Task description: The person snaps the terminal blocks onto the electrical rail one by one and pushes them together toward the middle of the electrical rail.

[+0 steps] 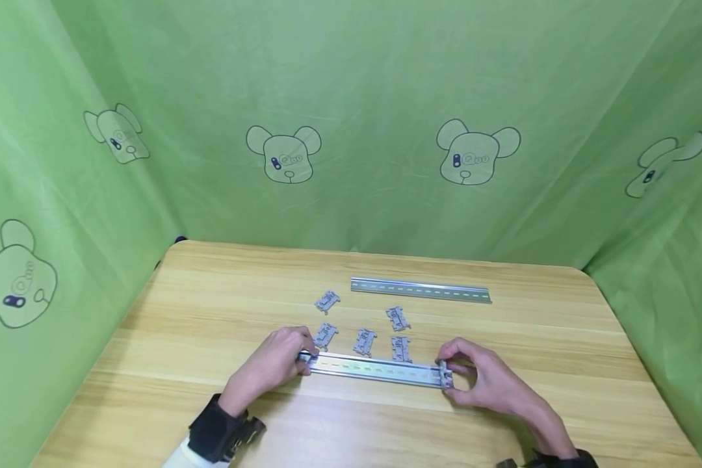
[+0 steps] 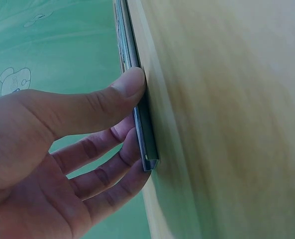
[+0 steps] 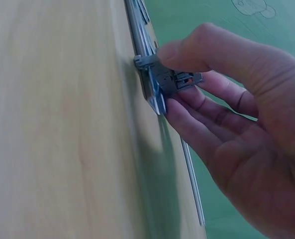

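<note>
A slotted metal DIN rail lies across the near part of the table. My left hand grips its left end, thumb on the near edge and fingers on the far side, as the left wrist view shows on the rail. At the rail's other end, my right hand pinches a grey terminal block between thumb and fingers. The block stands upright across the rail, its foot at the rail's edges. Just beyond the rail lie several loose grey terminal blocks, one near its middle.
A second slotted DIN rail lies farther back on the wooden table. Green cloth with bear drawings hangs behind the table and at both sides.
</note>
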{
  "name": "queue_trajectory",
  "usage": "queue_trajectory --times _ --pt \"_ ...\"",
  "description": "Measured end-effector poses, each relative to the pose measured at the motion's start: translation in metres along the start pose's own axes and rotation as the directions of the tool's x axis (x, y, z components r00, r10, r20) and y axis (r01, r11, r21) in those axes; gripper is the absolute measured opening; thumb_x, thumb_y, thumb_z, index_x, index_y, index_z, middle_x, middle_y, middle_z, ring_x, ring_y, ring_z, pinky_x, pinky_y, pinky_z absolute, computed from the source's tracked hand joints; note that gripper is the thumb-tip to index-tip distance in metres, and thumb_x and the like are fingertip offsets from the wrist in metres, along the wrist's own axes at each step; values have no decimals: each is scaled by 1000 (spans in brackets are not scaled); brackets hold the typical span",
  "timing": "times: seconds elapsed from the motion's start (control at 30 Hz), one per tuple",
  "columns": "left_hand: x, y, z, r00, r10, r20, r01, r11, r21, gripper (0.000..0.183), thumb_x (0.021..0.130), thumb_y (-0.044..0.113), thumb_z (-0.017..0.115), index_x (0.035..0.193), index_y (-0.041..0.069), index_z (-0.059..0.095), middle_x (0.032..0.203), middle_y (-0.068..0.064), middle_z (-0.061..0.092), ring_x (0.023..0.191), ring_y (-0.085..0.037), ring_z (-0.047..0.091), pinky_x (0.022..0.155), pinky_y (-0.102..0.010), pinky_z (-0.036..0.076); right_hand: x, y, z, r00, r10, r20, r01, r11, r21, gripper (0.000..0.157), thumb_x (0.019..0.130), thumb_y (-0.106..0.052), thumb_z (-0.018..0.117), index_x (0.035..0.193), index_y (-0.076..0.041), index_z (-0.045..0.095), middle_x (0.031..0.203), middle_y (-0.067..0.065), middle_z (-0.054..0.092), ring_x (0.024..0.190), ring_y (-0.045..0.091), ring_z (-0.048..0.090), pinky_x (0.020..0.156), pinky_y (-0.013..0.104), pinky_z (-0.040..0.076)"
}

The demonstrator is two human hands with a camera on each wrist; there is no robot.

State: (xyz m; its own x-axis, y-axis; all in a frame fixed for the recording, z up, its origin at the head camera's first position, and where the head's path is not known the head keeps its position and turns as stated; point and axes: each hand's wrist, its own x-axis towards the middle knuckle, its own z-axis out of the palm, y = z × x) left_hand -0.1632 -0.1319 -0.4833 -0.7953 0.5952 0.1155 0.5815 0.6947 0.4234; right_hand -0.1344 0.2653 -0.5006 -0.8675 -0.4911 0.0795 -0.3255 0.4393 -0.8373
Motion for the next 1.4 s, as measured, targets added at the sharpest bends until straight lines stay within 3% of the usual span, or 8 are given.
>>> queue_trajectory --times 0.17,0.27,0.77,1.13,1.4 --pt "-2 0 1 1000 -1 9 1 1000 3 29 68 11 85 95 7 77 99 -7 72 86 -20 69 77 -28 60 7 -2 11 999 -30 -29 25 989 -142 54 61 -5 88 108 -8 61 109 1 66 100 17 64 90 40 56" --pt "-3 0 1 1000 -3 11 3 1000 11 29 68 12 85 96 7 77 100 -6 72 86 -19 69 76 -27 60 12 -5 17 998 -40 -48 31 985 -172 55 60 -8 89 108 -11 63 109 -3 67 99 14 63 88 43 57" --pt "0 0 -1 1000 -15 14 15 1000 -18 29 67 10 85 95 8 77 97 -4 72 86 -18 67 79 -31 59 29 -19 38 995 -67 -79 51 979 -195 54 60 -12 89 108 -13 64 109 -2 68 92 11 64 78 32 60" --pt "-3 0 -1 1000 5 7 -4 1000 -29 25 69 12 85 92 9 77 94 -3 72 81 -16 67 73 -27 59 40 -27 56 988 -109 -112 82 971 -226 53 58 -12 89 106 -12 65 104 -4 68 95 15 64 81 40 59" --pt "-3 0 -1 1000 11 8 -11 1000 -22 25 69 13 85 92 10 77 93 -2 72 81 -15 67 72 -27 59 49 -37 68 988 -119 -101 97 974 -203 52 59 -13 88 106 -8 65 103 2 69 91 16 65 79 37 60"
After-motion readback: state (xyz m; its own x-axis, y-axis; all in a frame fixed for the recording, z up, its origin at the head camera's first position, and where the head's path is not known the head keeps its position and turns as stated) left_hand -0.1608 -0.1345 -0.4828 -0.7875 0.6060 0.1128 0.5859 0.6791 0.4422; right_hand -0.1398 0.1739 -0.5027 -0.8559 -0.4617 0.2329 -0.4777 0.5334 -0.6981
